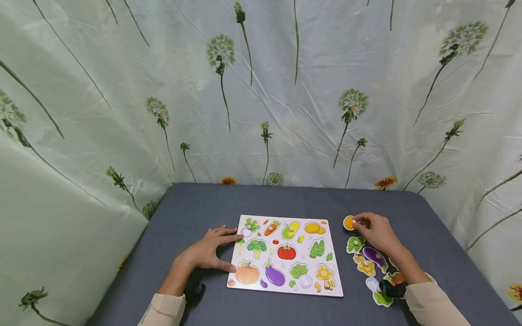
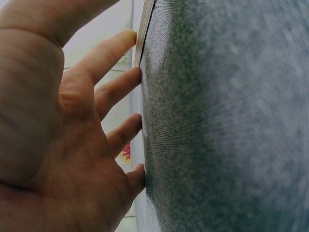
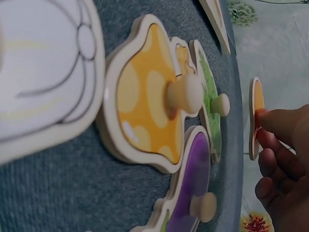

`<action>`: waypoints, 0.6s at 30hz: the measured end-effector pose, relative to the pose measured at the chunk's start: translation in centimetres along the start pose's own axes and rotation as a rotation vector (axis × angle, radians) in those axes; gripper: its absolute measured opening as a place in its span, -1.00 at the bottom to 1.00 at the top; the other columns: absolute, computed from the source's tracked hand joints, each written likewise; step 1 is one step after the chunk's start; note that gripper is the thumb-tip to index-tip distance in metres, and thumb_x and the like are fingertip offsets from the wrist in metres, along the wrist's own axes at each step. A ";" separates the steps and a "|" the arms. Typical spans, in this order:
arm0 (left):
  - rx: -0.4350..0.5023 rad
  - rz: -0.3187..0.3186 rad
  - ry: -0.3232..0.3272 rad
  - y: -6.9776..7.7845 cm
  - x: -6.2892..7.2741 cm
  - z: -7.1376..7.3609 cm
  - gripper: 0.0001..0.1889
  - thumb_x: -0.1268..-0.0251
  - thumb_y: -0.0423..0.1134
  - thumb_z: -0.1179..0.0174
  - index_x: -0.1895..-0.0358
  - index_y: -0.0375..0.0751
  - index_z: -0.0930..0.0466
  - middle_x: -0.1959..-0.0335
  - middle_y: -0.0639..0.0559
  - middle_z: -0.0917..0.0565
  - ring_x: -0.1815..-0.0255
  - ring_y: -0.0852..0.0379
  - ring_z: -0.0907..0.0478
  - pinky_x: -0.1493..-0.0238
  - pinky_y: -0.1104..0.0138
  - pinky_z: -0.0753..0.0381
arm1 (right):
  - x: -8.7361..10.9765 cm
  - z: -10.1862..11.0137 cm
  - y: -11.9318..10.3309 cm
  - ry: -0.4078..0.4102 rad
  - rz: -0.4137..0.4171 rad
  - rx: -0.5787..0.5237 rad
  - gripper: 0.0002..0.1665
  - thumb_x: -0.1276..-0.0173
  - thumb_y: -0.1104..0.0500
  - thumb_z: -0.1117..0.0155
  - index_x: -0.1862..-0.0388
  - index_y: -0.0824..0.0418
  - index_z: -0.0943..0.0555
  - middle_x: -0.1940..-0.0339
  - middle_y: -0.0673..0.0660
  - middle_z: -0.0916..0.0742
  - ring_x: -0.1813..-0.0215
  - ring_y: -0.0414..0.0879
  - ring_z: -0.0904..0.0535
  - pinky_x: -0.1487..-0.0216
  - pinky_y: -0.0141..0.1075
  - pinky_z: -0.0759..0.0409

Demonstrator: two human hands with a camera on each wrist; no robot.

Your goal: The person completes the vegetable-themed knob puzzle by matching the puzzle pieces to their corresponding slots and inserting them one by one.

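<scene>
A white wooden puzzle board (image 1: 302, 254) printed with vegetables lies on the table. My left hand (image 1: 207, 251) is spread at the board's left side, its thumb and fingertips touching the edge; in the left wrist view its fingers (image 2: 118, 92) are extended. To the right of the board, my right hand (image 1: 377, 231) pinches a rounded orange puzzle piece (image 1: 348, 222) between thumb and fingers. From the right wrist view, that piece (image 3: 257, 104) is seen nearly edge-on, raised upright; the fingers hide its knob.
Below my right hand lie several knobbed pieces: a green leafy one (image 1: 355, 244), an eggplant (image 1: 374, 257), a mushroom (image 1: 366, 267) and a bok choy (image 1: 381, 297). My right forearm covers part of the pile. A flower-patterned curtain (image 1: 285, 113) stands behind the grey table (image 1: 204, 203).
</scene>
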State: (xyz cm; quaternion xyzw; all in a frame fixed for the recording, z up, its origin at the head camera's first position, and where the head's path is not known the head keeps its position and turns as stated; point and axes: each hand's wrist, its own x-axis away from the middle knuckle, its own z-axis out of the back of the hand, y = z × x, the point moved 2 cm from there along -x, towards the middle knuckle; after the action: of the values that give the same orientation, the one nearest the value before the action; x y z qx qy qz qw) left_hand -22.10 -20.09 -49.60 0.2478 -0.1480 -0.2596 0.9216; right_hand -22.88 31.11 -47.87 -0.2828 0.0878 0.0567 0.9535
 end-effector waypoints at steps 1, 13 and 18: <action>0.000 -0.004 0.000 0.0 0.0 0.0 -0.04 0.06 0.32 -0.51 -0.52 0.22 -0.42 -0.61 -0.04 -0.30 -0.70 -0.30 0.03 -0.58 -0.39 0.22 | 0.0 0.0 0.0 0.005 -0.001 0.000 -0.79 -0.44 0.19 -0.38 0.05 0.28 -0.74 0.29 0.10 -0.76 0.33 -0.14 -0.55 0.38 -0.33 -0.48; 0.000 -0.023 -0.002 0.0 0.0 0.0 -0.04 0.05 0.31 -0.51 -0.52 0.19 -0.42 -0.61 -0.06 -0.30 -0.69 -0.32 0.02 -0.57 -0.41 0.19 | 0.0 0.6 -1.3 0.004 -0.026 -0.010 -0.72 -0.49 0.05 -0.35 0.04 0.24 -0.74 0.30 0.07 -0.76 0.35 -0.13 -0.51 0.41 -0.35 -0.44; -0.005 -0.018 0.000 -0.1 0.0 -0.1 -0.04 0.05 0.32 -0.51 -0.52 0.21 -0.42 -0.61 -0.04 -0.30 -0.69 -0.31 0.02 -0.57 -0.40 0.19 | 0.0 0.8 -1.8 0.010 -0.014 -0.019 -0.71 -0.50 0.03 -0.34 0.05 0.23 -0.74 0.34 0.05 -0.75 0.37 -0.12 -0.51 0.43 -0.35 -0.42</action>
State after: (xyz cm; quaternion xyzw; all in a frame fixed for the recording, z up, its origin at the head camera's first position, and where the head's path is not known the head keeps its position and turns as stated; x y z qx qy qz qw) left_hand -22.11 -20.14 -49.71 0.2468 -0.1449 -0.2683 0.9198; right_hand -22.50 29.99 -46.26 -0.2926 0.0900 0.0493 0.9507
